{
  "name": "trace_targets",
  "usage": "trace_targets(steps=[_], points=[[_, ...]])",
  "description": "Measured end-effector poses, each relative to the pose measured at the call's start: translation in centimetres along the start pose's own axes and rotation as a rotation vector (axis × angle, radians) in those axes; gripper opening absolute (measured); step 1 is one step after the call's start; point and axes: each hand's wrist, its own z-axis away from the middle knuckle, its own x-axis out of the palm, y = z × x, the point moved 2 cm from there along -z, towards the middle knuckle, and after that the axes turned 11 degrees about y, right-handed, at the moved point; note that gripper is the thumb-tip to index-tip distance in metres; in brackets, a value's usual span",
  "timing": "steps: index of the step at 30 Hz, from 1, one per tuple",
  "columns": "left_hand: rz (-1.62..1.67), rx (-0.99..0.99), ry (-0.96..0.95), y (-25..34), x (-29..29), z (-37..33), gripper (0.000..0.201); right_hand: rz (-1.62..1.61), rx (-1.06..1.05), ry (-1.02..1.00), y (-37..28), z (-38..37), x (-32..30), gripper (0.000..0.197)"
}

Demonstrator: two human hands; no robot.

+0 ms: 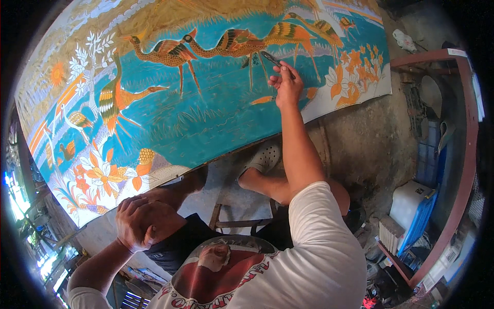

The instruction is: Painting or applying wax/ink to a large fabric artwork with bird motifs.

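A large painted cloth point(216, 110) with long-necked birds on teal water stretches out in front of me. My right hand point(286, 85) is over its right half, closed on a slim dark paintbrush point(270, 58). The brush's tip is by the legs of a brown bird point(236, 45); whether it touches the cloth I cannot tell. My left hand point(135, 221) lies over my bent left knee, fingers curved over it and thumb apart, with no tool in it.
Orange and white flowers point(355, 74) fill the cloth's right corner, and more flowers point(100, 172) the near left. A reddish-brown frame point(469, 129) stands at the right, with a white and blue container point(411, 206) inside it. A low wooden stool point(242, 223) is between my legs.
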Motion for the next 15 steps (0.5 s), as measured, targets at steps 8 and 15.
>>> trace_targets(steps=[8, 15], points=[[0.015, 0.001, 0.001, 0.0, 0.1, -0.1, 0.056, 0.002, 0.012, 0.010, 0.3, 0.4, -1.2, 0.028], [0.006, 0.005, 0.003, 0.0, 0.0, 0.0, 0.057, 0.048, -0.004, 0.046, -0.4, 0.7, -1.0, 0.027]])
